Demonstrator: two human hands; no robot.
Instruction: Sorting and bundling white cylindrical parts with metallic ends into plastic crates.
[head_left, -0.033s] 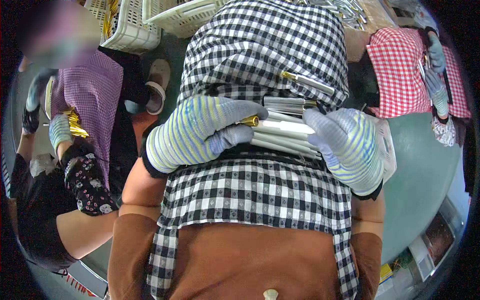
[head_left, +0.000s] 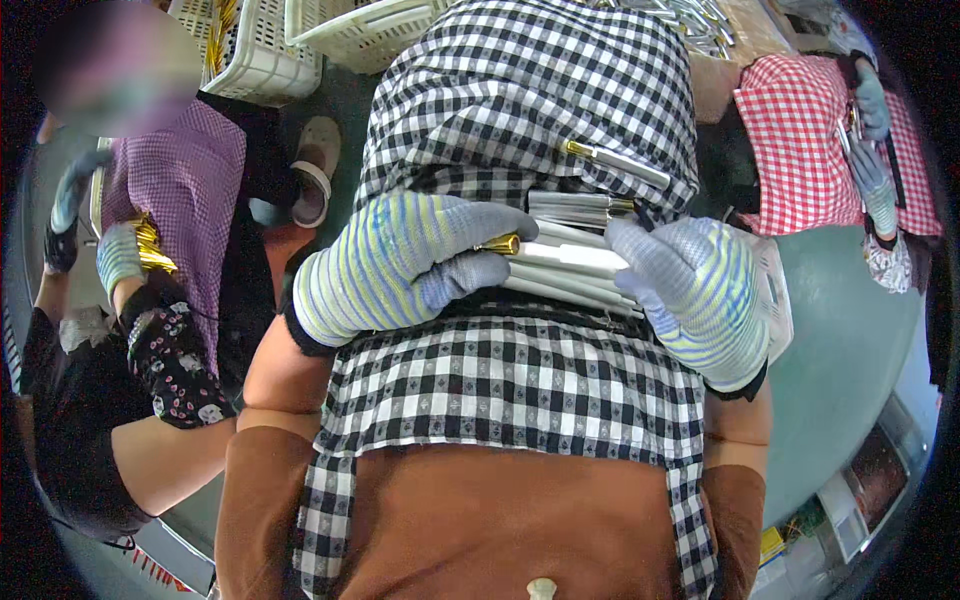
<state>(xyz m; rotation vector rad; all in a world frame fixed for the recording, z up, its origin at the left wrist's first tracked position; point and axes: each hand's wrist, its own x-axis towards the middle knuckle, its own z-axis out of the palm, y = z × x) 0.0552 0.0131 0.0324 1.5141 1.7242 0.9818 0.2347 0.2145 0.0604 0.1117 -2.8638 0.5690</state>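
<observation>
One gold tube — left hand.

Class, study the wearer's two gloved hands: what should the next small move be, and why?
Probably the right hand should ease the white stick leftward toward the gold piece. The left hand pinches that piece with its round end facing right, and the stick's narrow end points its way; whether they touch is hard to tell.

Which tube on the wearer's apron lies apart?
The gold-tipped one, alone farthest out on the checked apron; the others bunch at or near the hands.
</observation>
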